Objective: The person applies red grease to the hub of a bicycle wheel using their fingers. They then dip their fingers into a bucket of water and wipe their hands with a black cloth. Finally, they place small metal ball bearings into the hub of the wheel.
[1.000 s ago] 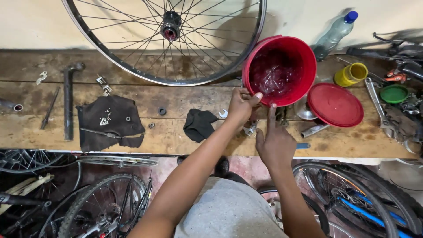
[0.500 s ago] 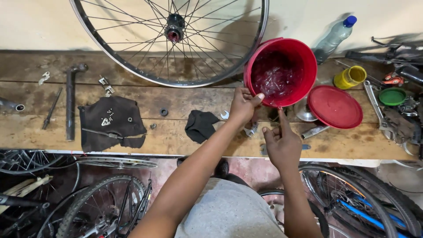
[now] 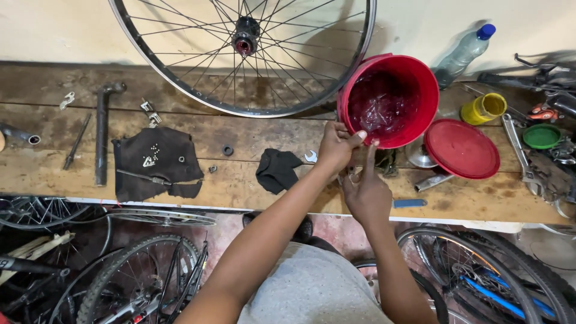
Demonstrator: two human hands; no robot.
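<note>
Spoked bicycle wheels [image 3: 138, 282], with dark tyres and thin steel spokes, are seen nearest the viewer, stacked below the bench edge at 7 and 5 o'clock. Above them, the worn wooden workbench [image 3: 252, 192] is scratched and stained with grease.

At its middle, the right hand [image 3: 367, 191] is held over the bench edge with the index finger extended up towards the tub's rim and the other fingers curled; whether a small part is pinched beneath it cannot be told. Just at 11 o'clock from it, the left hand [image 3: 337, 147] is closed on the lower rim of the red plastic tub [image 3: 389, 99], which is tilted towards the viewer. Glossy reddish grease is shown smeared inside, so the tub is judged already opened and in use; its round red lid [image 3: 462, 148] is laid flat at 3 o'clock, touching or just beside it. No greased part is shown yet, so the greasing itself is judged as barely begun.

At 9 o'clock, a crumpled black rag [image 3: 277, 170] and a torn black cloth [image 3: 157, 163] carrying tiny steel balls are laid out. Farther back, a bare rim wheel [image 3: 243, 37] with a metal hub is leant against the pale wall, and a clear plastic bottle [image 3: 465, 53] is stood at 1 o'clock.
</note>
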